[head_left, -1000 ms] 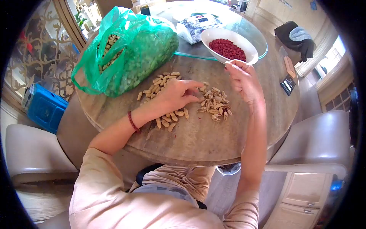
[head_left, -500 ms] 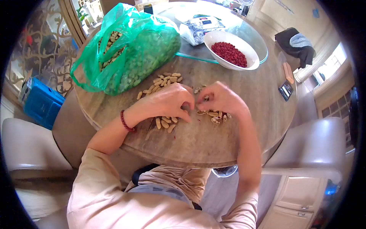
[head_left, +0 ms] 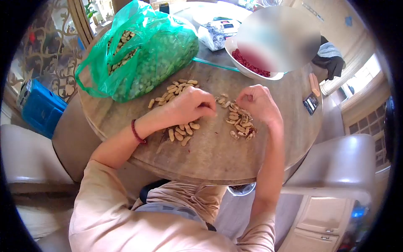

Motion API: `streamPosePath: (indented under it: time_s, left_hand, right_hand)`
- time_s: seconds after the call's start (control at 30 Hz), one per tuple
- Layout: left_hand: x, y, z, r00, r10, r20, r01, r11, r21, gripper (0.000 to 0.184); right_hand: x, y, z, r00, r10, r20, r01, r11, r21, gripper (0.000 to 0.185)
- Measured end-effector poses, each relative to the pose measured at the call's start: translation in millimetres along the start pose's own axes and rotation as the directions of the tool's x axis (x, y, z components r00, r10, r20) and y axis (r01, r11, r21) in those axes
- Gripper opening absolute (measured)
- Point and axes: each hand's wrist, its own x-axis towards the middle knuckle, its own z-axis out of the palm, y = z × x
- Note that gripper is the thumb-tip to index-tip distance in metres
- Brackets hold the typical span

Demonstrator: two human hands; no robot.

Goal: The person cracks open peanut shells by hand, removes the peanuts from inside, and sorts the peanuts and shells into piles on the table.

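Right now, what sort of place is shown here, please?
Probably a home dining area: a round table with peanuts on it, pale chairs at both sides, and a cabinet nearby.

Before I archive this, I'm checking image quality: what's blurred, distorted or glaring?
Head view: a blurred oval hides part of the white bowl and its red kernels; head view: fisheye curvature, black corners; head view: glare on the right-side chair.

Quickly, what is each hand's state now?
Left hand: curled, partly closed; whether it holds anything cannot be told.
Right hand: curled; its grip cannot be told.
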Motion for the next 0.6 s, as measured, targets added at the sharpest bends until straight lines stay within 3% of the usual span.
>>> streamPosePath:
  time_s: [0.07,0.13,0.17,0.23,0.33,0.5,0.6]
  left_hand:
    - [1,2,0,0.997,-0.037,-0.067,0.032,0.997,-0.068,0.010]
    - [2,2,2,0.974,-0.202,-0.104,0.134,0.880,-0.455,0.011]
    - [3,3,2,0.972,-0.200,-0.120,0.126,0.883,-0.452,0.011]
    - [3,7,0,0.958,-0.256,-0.132,0.114,0.758,-0.643,0.014]
    - [4,9,-2,0.943,-0.313,-0.114,0.125,0.651,-0.749,0.015]
    - [4,3,1,0.945,-0.276,-0.176,0.057,0.668,-0.742,0.011]
    - [3,5,-1,0.929,-0.276,-0.245,0.029,0.716,-0.697,0.011]
  right_hand:
    - [3,-3,2,0.996,-0.031,-0.083,0.036,0.997,0.062,0.011]
    - [5,-8,3,0.996,0.016,-0.086,0.000,0.984,0.181,0.011]
    - [5,-11,2,0.996,0.002,-0.084,0.013,0.985,0.173,0.011]
    - [2,-19,0,0.999,0.050,-0.015,-0.041,0.921,0.387,0.011]
    - [1,-26,0,1.000,0.005,-0.010,0.000,0.888,0.459,0.012]
    - [-2,-41,9,0.997,0.070,0.034,-0.075,0.751,0.656,0.011]
    - [-1,-38,10,0.997,0.075,-0.003,-0.064,0.872,0.486,0.010]
